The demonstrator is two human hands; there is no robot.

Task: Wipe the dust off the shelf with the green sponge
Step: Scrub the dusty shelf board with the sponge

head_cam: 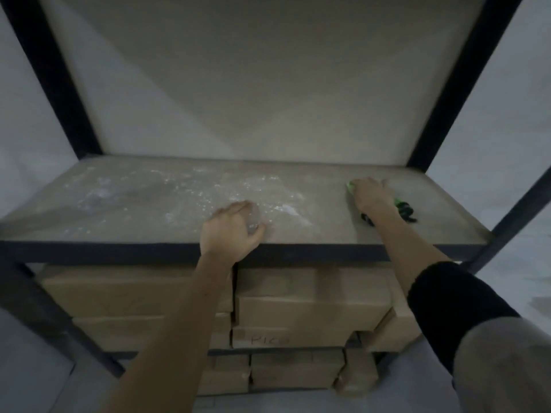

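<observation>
1. Head view, far left: shelf (pixel 125 225) board carries a wide patch of white dust (pixel 185 192) from the left half to about the middle. Risk: a fast sweep would likely push dust off the front lip onto the cardboard boxes (pixel 310 296) stacked below, or lift it into the air.
2. Left hand (pixel 231 231) rests on the front edge of the shelf, fingers curled over the lip and lying in the dust, holding nothing that I can see. Risk: it sits in the sweep path, so it could smear the patch or block the sponge.
3. Centre, lower tier: one box face has handwriting, roughly "PICO". Too dim to confirm. No brand or other label readable.
4. Right hand (pixel 368 193) presses down on the green sponge (pixel 350 187) at the right side of the shelf, well apart from the dust. Only a sliver of green shows past the fingertips. Grip looks like a flat press, so the sponge could slip out under a hard stroke.
5. Just beside the right wrist lies a black-and-green object (pixel 404 211), blurred, can't identify. A return stroke could snag it or knock it off.
</observation>
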